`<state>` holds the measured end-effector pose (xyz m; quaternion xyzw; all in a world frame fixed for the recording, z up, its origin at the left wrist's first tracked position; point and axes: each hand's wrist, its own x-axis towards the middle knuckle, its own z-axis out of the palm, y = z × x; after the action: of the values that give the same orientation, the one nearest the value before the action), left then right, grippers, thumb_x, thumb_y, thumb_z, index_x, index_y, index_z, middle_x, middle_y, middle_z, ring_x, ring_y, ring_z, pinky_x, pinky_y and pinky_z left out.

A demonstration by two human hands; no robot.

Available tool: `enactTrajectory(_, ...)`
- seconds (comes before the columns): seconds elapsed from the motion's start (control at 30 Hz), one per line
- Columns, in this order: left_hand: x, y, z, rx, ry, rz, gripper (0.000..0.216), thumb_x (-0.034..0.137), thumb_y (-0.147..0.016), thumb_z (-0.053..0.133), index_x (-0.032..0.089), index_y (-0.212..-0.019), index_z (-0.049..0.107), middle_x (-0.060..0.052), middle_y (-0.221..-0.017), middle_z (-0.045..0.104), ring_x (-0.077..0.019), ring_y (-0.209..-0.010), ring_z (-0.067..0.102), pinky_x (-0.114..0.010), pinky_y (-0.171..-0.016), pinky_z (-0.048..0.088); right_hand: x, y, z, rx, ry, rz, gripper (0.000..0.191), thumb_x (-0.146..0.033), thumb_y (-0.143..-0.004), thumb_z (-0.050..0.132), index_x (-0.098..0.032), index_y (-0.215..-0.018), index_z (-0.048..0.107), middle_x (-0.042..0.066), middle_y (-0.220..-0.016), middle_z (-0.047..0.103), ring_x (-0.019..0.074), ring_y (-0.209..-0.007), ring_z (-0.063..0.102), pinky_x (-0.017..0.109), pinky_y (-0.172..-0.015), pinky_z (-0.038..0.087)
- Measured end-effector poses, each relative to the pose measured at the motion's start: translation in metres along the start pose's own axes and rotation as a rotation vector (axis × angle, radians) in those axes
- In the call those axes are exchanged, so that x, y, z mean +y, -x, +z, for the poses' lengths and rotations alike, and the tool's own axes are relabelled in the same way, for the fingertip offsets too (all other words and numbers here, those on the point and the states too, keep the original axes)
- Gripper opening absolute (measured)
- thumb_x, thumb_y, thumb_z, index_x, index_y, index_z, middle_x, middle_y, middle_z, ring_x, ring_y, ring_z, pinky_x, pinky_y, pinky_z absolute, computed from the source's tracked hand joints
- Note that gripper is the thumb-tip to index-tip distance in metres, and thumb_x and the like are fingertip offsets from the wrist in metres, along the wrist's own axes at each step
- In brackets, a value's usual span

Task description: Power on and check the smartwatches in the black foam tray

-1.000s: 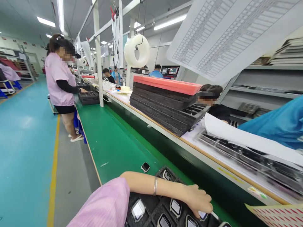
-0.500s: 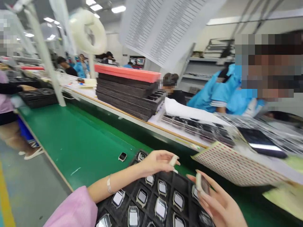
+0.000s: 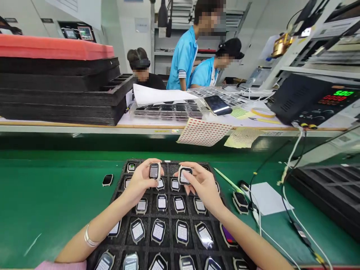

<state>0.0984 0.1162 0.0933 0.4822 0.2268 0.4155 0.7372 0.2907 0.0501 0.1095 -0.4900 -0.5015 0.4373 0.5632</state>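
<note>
My left hand (image 3: 143,176) grips a smartwatch body (image 3: 154,171) by its edges, its screen facing me. Another smartwatch body (image 3: 185,175) with a lit white screen is pinched in my right hand (image 3: 203,186), the thumb lying over its face. Both hands are raised above the far part of a black foam tray (image 3: 170,210), a short gap apart. Rows of similar watch bodies, most with lit white screens, lie in the tray's square compartments. One watch at the tray's right side shows a purple and red screen (image 3: 229,235).
A lone watch (image 3: 107,180) lies on the green mat left of the tray. To the right are a green pen (image 3: 226,178), stacked watches (image 3: 240,202), white paper (image 3: 270,198) and cables. A shelf behind holds black foam trays (image 3: 59,97), a phone (image 3: 218,105) and a power supply (image 3: 312,99). Several people work beyond.
My view has swung right and levelled, bringing the power supply and cables into sight. My hands have come closer together, and both watch screens now face me.
</note>
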Motion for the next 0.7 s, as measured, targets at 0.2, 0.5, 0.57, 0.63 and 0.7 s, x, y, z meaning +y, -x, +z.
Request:
enactTrajectory(0.2,0.003,0.004,0.011,-0.122,0.186,-0.070,0.054,0.002,-0.064,0.063,0.019,-0.115,0.054,-0.009,-0.108,0.062,-0.0251,-0.099,0.061,-0.043,-0.086,0.052,0.002,0.003,-0.003,-0.018,0.006,-0.033,0.028,-0.040,-0.093,0.053,-0.019,-0.108,0.065,0.005,-0.079,0.069,0.0121,-0.044,0.056,0.023,-0.038,0.036)
enactTrajectory(0.5,0.002,0.007,0.014,-0.061,0.071,-0.033,0.027,0.024,-0.090,0.054,0.018,-0.117,0.053,-0.010,-0.102,0.061,-0.0194,-0.082,0.063,-0.030,-0.062,0.057,0.005,0.011,-0.015,-0.072,0.005,-0.074,0.026,-0.036,-0.097,0.051,-0.023,-0.116,0.063,0.008,-0.096,0.072,0.0125,-0.051,0.059,0.024,-0.042,0.040)
enactTrajectory(0.57,-0.002,0.007,0.014,-0.073,0.006,0.008,0.029,0.030,-0.091,0.055,0.018,-0.118,0.052,-0.010,-0.100,0.061,-0.0187,-0.079,0.062,-0.027,-0.056,0.055,0.005,0.012,-0.016,-0.069,0.009,-0.073,0.026,-0.035,-0.097,0.051,-0.023,-0.116,0.063,0.008,-0.096,0.072,0.0126,-0.050,0.059,0.024,-0.042,0.040)
enactTrajectory(0.63,-0.003,0.007,0.014,-0.079,-0.030,0.033,0.029,0.032,-0.091,0.056,0.018,-0.117,0.052,-0.009,-0.097,0.061,-0.0181,-0.076,0.061,-0.025,-0.052,0.054,0.005,0.013,-0.017,-0.065,0.017,-0.060,0.026,-0.036,-0.097,0.050,-0.022,-0.116,0.063,0.009,-0.097,0.072,0.0136,-0.051,0.059,0.025,-0.041,0.040)
enactTrajectory(0.7,-0.001,0.007,0.015,-0.079,-0.022,0.041,0.027,0.030,-0.090,0.057,0.018,-0.115,0.052,-0.009,-0.097,0.062,-0.0181,-0.076,0.061,-0.025,-0.053,0.053,0.004,0.015,-0.017,-0.064,0.031,-0.046,0.028,-0.036,-0.097,0.049,-0.022,-0.117,0.063,0.010,-0.098,0.072,0.0150,-0.052,0.060,0.026,-0.042,0.041)
